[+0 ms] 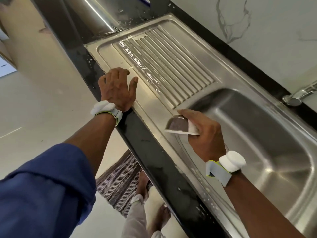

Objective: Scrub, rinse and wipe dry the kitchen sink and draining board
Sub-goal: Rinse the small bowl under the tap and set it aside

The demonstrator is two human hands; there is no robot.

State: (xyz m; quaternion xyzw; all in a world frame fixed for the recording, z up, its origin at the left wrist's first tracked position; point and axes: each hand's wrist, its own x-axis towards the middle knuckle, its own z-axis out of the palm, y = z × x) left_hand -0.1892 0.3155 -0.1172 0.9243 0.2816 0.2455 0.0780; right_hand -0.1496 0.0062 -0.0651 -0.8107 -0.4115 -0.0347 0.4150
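A stainless steel sink unit runs along a black counter. Its ribbed draining board (171, 62) carries a streak of white suds along the near ribs. The sink bowl (257, 134) lies to the right. My left hand (118, 88) rests flat on the board's smooth front edge, fingers spread. My right hand (204, 133) grips a white-backed scrubbing pad (180, 126) with a dark abrasive face. The pad is tilted up over the rim between board and bowl.
A chrome tap (295, 98) stands at the back right on the black counter (145, 152). A shiny steel cylinder (96, 12) sits at the far end beside water drops. Below are a striped mat (120, 181) and bare feet. A marble wall backs the counter.
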